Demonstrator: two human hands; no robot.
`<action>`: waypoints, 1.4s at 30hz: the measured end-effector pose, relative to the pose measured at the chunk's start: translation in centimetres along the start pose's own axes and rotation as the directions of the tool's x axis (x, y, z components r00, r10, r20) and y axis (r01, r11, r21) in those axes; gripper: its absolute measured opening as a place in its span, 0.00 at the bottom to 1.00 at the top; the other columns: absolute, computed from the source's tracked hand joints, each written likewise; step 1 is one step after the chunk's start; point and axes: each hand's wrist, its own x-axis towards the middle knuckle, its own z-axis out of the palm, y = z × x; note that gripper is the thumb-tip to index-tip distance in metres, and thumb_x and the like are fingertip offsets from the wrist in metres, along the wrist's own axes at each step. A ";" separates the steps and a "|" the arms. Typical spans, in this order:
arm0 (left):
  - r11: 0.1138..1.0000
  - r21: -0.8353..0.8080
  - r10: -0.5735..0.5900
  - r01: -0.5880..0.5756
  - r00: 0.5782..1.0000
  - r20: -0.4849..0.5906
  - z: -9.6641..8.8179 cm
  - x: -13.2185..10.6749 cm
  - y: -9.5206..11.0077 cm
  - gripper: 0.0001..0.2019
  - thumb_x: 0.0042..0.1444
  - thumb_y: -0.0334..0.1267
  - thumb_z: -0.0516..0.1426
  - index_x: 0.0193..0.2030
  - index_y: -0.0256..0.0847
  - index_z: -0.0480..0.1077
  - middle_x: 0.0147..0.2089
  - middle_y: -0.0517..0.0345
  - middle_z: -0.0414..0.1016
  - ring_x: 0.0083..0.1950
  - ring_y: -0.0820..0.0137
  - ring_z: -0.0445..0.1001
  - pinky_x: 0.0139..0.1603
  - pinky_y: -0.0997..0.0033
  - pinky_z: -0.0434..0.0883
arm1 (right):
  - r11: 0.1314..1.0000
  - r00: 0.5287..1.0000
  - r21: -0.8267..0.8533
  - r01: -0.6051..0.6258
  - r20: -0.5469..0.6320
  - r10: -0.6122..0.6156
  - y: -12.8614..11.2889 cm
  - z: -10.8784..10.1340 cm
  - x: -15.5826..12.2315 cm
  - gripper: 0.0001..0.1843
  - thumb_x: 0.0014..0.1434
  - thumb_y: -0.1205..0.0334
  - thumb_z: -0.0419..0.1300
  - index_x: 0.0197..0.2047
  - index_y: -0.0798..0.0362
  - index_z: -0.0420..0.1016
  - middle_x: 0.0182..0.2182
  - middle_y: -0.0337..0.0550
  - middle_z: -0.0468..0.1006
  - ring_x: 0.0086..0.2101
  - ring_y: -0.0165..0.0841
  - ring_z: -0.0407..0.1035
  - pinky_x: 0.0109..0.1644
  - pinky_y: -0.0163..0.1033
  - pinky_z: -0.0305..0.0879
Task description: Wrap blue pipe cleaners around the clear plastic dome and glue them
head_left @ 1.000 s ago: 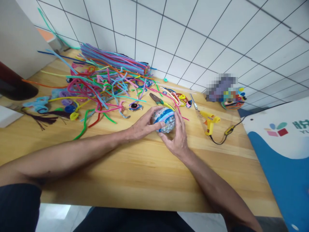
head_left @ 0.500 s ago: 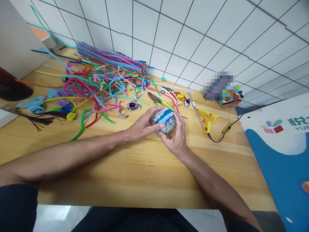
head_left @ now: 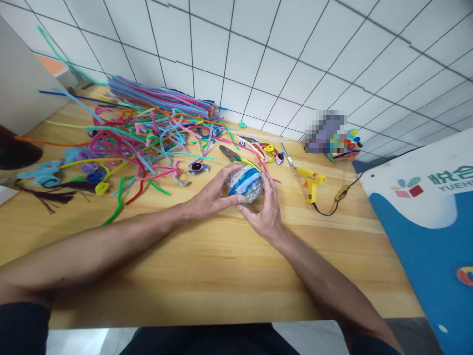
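Left hand (head_left: 210, 198): curved around the near-left side of the ball, thumb laid along its lower front; it was holding, not spread free.
Right hand (head_left: 268, 212): cupped around the opposite side, its thumb low and close to the left one, so both hands shared the hold.
Banded ball (head_left: 247, 183): sat between the two palms over the middle of the worktop (head_left: 221, 266), mottled grey with blue and lilac bands; whether it also rested on the wood could not be told. Squeezing hard might have dented it or pushed a band askew; loosening both hands together might have let it roll.
Combination pliers (head_left: 229, 154): lay just beyond the ball, yellow-green handles running in behind it. A forward push could have knocked the ball against them; contact could not be made out.
Pink pipe cleaner (head_left: 271, 178): ended close by the right fingers, where it might have snagged as the ball turned.
Glue gun (head_left: 313, 183): lay to the right, nozzle aimed toward a slim metallic tool (head_left: 287, 155). Whether it was hot did not show; if so, a careless reach past the nozzle risked a burn.
Black cord (head_left: 325, 214): looped from the handle toward the worktop's right edge; a sleeve or wrist catching it could have dragged the gun.
Loose pipe cleaners (head_left: 148, 128): spread tangled across the left, near the bundle (head_left: 158, 96); pulling one out would likely have brought others, perhaps toppling the eyed figure (head_left: 196, 168).
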 end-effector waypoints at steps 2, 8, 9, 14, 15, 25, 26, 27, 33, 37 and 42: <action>1.000 -0.001 0.008 -0.008 1.000 0.005 0.0 0.0 -0.2 0.40 0.69 0.52 0.67 0.81 0.50 0.55 0.81 0.41 0.59 0.84 0.48 0.59 0.86 0.42 0.59 | 1.000 1.000 -0.004 -0.006 0.004 0.006 0.1 0.0 -0.1 0.53 0.69 0.48 0.68 0.85 0.50 0.42 0.76 0.64 0.66 0.74 0.55 0.63 0.75 0.70 0.69; 0.999 0.013 -0.030 0.030 0.999 0.012 0.0 -0.2 0.1 0.42 0.68 0.52 0.68 0.81 0.49 0.55 0.81 0.41 0.61 0.82 0.47 0.62 0.85 0.40 0.61 | 1.000 1.000 -0.011 -0.003 0.000 0.003 0.1 0.2 -0.1 0.50 0.71 0.48 0.67 0.84 0.51 0.45 0.74 0.65 0.68 0.74 0.53 0.65 0.75 0.68 0.70; 0.999 0.019 -0.031 0.031 1.000 0.007 0.0 -0.1 0.2 0.41 0.68 0.52 0.68 0.81 0.49 0.55 0.80 0.41 0.62 0.82 0.47 0.63 0.84 0.40 0.61 | 1.000 1.000 -0.009 -0.002 -0.003 0.002 0.1 0.2 -0.1 0.50 0.71 0.48 0.66 0.84 0.51 0.45 0.74 0.65 0.68 0.74 0.53 0.65 0.75 0.67 0.71; 0.998 -0.001 -0.059 0.059 0.998 -0.002 0.0 -0.1 0.9 0.35 0.71 0.50 0.65 0.78 0.49 0.57 0.79 0.41 0.62 0.82 0.49 0.63 0.84 0.41 0.61 | 1.000 1.000 -0.017 -0.010 0.018 0.010 -0.2 0.0 -0.1 0.51 0.71 0.49 0.66 0.85 0.50 0.43 0.74 0.64 0.67 0.74 0.54 0.65 0.75 0.68 0.71; 0.998 -0.007 -0.068 0.068 0.998 0.000 0.0 -0.1 1.0 0.35 0.72 0.50 0.65 0.78 0.49 0.57 0.80 0.41 0.62 0.82 0.50 0.62 0.85 0.41 0.61 | 1.000 1.000 -0.022 -0.010 0.024 0.010 -0.2 0.0 -0.1 0.51 0.71 0.49 0.66 0.85 0.49 0.42 0.74 0.64 0.67 0.74 0.55 0.65 0.75 0.68 0.71; 0.991 -0.062 -0.119 0.118 0.993 -0.018 0.2 -0.4 1.6 0.34 0.71 0.51 0.64 0.77 0.49 0.56 0.76 0.43 0.62 0.78 0.50 0.65 0.82 0.43 0.65 | 0.997 0.998 -0.062 0.056 0.017 -0.055 -1.2 -0.2 0.2 0.54 0.70 0.48 0.68 0.86 0.45 0.40 0.73 0.62 0.67 0.71 0.57 0.67 0.72 0.69 0.73; 0.989 -0.075 -0.128 0.127 0.992 -0.018 0.2 -0.4 1.6 0.34 0.71 0.52 0.64 0.77 0.49 0.56 0.76 0.43 0.62 0.78 0.50 0.65 0.82 0.43 0.65 | 0.997 0.998 -0.061 0.057 0.022 -0.056 -1.2 -0.2 0.2 0.54 0.70 0.48 0.68 0.86 0.45 0.40 0.73 0.61 0.67 0.71 0.57 0.67 0.72 0.69 0.73; 0.987 -0.087 -0.137 0.136 0.990 -0.016 0.2 -0.4 1.6 0.34 0.71 0.52 0.64 0.77 0.49 0.57 0.76 0.43 0.63 0.78 0.50 0.65 0.81 0.44 0.66 | 0.997 0.998 -0.057 0.058 0.024 -0.057 -1.2 -0.2 0.1 0.54 0.70 0.47 0.68 0.86 0.45 0.39 0.73 0.61 0.67 0.71 0.57 0.67 0.72 0.69 0.73; 0.975 -0.125 -0.185 0.184 0.983 0.000 0.2 -0.5 1.6 0.35 0.70 0.53 0.64 0.76 0.49 0.56 0.75 0.44 0.63 0.76 0.50 0.67 0.79 0.45 0.68 | 0.996 0.997 -0.054 0.071 0.013 -0.071 -1.2 -0.3 0.1 0.53 0.71 0.48 0.67 0.86 0.45 0.41 0.72 0.61 0.68 0.69 0.57 0.68 0.71 0.69 0.74; 0.978 -0.117 -0.174 0.173 0.985 0.006 0.1 -0.5 1.6 0.34 0.71 0.53 0.63 0.76 0.48 0.56 0.75 0.44 0.63 0.76 0.51 0.67 0.79 0.47 0.68 | 0.996 0.998 -0.067 0.061 0.039 -0.058 -1.2 -0.3 0.1 0.53 0.71 0.47 0.66 0.86 0.43 0.40 0.73 0.61 0.67 0.70 0.57 0.68 0.71 0.70 0.73; 0.984 -0.089 -0.155 0.156 0.988 0.018 0.1 -0.7 1.6 0.33 0.73 0.53 0.61 0.78 0.49 0.55 0.76 0.44 0.62 0.77 0.51 0.66 0.81 0.46 0.66 | 0.996 0.997 -0.065 0.064 0.039 -0.061 -1.2 -0.3 0.1 0.53 0.71 0.47 0.67 0.86 0.43 0.39 0.73 0.60 0.66 0.70 0.58 0.68 0.71 0.70 0.73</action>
